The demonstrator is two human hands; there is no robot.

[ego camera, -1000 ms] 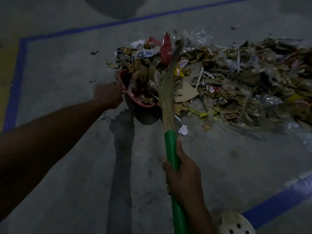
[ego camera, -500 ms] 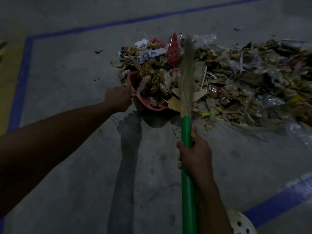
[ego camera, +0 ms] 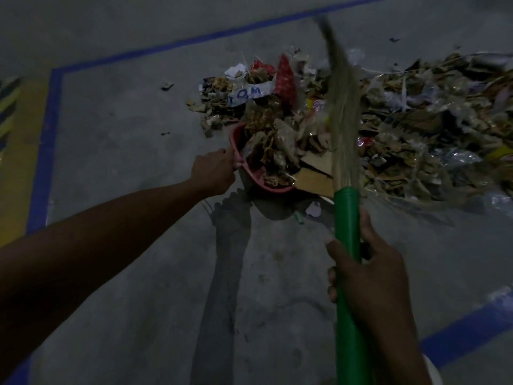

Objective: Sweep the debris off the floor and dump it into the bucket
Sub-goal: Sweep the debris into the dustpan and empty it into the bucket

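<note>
Nearest the camera, the right hand is wrapped around the green handle of a broom, fingers curled on the handle's left side and thumb lying up its right. The handle rises from the bottom edge and ends in a pale sheaf of bristles, which is blurred and stands over the rubbish, its tip reaching toward the top of the view. The left arm stretches in from the lower left across the grey concrete floor, casting a shadow beneath it. The left hand grips the near edge of a pink dustpan, which is heaped with brown scraps and tilted. A flat piece of cardboard lies between the dustpan and the bristles. Beyond and to the right spreads the debris, a wide pile of torn card, clear plastic and wrappers on the floor, with a red wrapper and a white strip lettered in blue at its far left end. A blue line crosses the floor behind the pile.
</note>
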